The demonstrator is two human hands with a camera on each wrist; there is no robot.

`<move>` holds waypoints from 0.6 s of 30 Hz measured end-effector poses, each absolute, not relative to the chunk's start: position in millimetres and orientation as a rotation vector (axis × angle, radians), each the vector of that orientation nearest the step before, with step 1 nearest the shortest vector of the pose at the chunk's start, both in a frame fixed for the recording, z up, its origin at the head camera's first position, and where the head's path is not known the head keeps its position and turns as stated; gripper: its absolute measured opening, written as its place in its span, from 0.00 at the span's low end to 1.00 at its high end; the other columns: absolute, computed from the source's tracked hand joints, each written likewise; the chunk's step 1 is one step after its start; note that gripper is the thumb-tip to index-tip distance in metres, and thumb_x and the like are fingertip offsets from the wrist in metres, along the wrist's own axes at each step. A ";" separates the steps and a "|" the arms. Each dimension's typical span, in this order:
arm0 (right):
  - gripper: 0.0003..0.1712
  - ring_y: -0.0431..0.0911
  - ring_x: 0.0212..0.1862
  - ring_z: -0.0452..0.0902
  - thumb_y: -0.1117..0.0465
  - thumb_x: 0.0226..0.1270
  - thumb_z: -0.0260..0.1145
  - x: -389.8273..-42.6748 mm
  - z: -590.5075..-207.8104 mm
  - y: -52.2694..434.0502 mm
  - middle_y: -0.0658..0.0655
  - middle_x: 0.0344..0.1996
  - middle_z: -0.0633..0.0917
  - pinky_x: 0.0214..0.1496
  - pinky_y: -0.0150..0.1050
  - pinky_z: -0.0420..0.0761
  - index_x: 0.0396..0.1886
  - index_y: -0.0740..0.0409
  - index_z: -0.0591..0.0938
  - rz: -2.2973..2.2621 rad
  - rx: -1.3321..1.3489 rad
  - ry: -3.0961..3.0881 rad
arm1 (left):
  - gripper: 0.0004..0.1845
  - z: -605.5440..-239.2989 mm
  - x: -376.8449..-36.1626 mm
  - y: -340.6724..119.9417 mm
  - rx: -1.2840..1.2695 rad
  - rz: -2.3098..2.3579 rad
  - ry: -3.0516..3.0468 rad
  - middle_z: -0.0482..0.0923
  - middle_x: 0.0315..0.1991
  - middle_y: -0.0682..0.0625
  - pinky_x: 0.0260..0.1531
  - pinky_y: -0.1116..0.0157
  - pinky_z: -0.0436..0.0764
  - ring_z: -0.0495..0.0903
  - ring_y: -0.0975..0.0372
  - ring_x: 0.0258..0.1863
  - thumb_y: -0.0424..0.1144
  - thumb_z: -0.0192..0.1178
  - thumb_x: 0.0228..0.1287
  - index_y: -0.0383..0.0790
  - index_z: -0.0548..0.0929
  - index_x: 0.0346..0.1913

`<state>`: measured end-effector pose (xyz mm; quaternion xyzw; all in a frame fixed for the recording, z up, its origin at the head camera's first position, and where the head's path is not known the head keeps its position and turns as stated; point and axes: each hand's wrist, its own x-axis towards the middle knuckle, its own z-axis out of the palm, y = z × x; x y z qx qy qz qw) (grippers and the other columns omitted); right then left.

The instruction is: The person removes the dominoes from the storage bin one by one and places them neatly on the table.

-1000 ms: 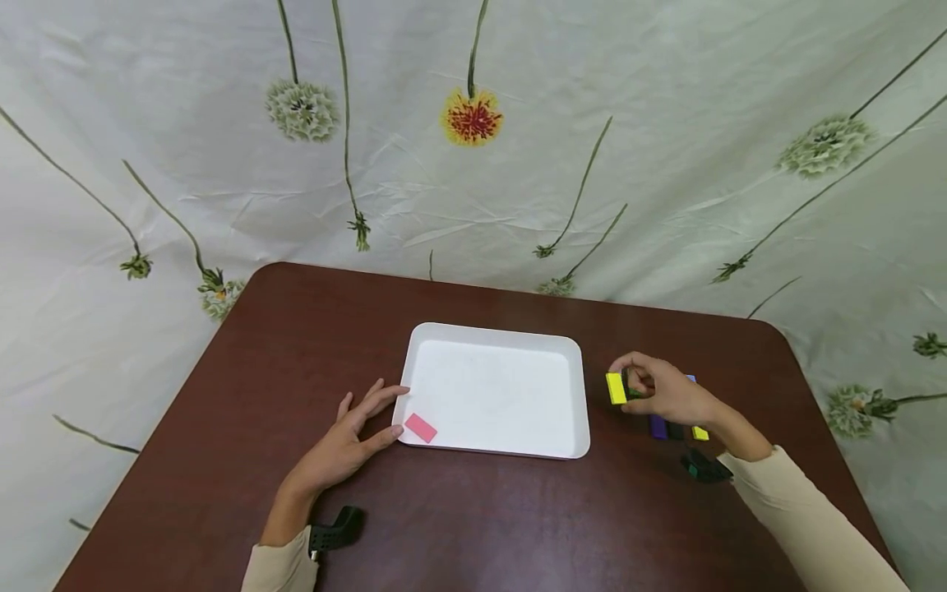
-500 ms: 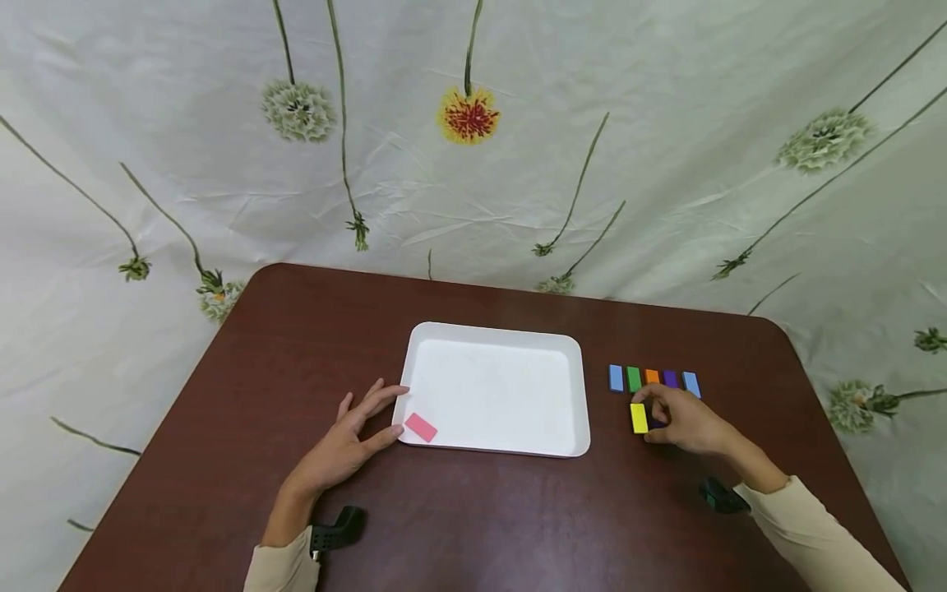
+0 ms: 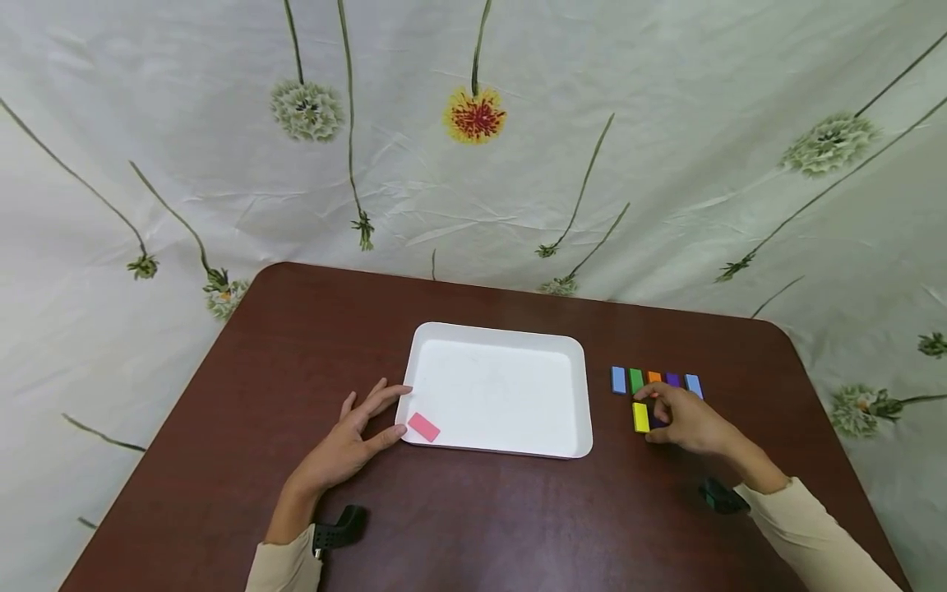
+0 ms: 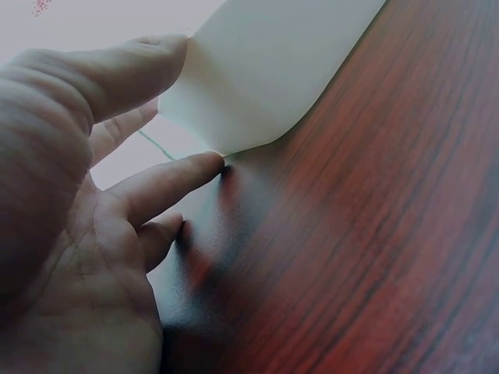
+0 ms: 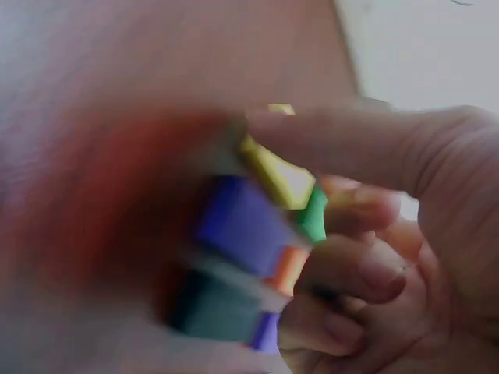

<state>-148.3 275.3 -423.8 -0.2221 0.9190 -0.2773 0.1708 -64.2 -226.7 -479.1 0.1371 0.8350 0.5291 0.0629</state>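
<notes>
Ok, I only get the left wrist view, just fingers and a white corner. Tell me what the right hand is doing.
Observer: The right hand pinches a yellow block low on the table, right of the tray.
Operator: List what lies beyond it.
Observer: A row of five blocks: blue, green, orange, purple, blue.
Operator: Now say what's in the tray.
Observer: One pink block, in the near left corner, close to the left hand.
</notes>
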 end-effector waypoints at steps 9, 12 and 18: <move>0.19 0.36 0.27 0.60 0.64 0.59 0.76 -175.9 -403.2 193.4 0.48 0.22 0.65 0.34 0.33 0.66 0.49 0.61 0.82 -1.022 -0.997 2.339 | 0.29 -480.3 -65.6 -227.2 0.416 1.586 2.531 0.68 0.72 0.40 0.69 0.34 0.25 0.42 0.42 0.80 0.42 0.63 0.70 0.51 0.69 0.72; 0.18 0.36 0.27 0.60 0.64 0.59 0.76 -184.1 -407.6 142.5 0.48 0.22 0.65 0.34 0.30 0.65 0.49 0.61 0.82 -1.002 -1.103 2.227 | 0.30 -478.8 -64.8 -227.2 0.410 1.592 2.522 0.69 0.72 0.40 0.69 0.35 0.25 0.43 0.43 0.80 0.42 0.64 0.70 0.51 0.69 0.72; 0.22 0.35 0.29 0.64 0.66 0.57 0.77 -187.7 -424.7 50.3 0.46 0.24 0.69 0.38 0.28 0.67 0.52 0.59 0.82 -0.846 -1.224 2.115 | 0.29 -478.7 -64.6 -227.1 0.417 1.593 2.533 0.70 0.70 0.39 0.69 0.35 0.26 0.43 0.42 0.80 0.41 0.64 0.70 0.50 0.70 0.71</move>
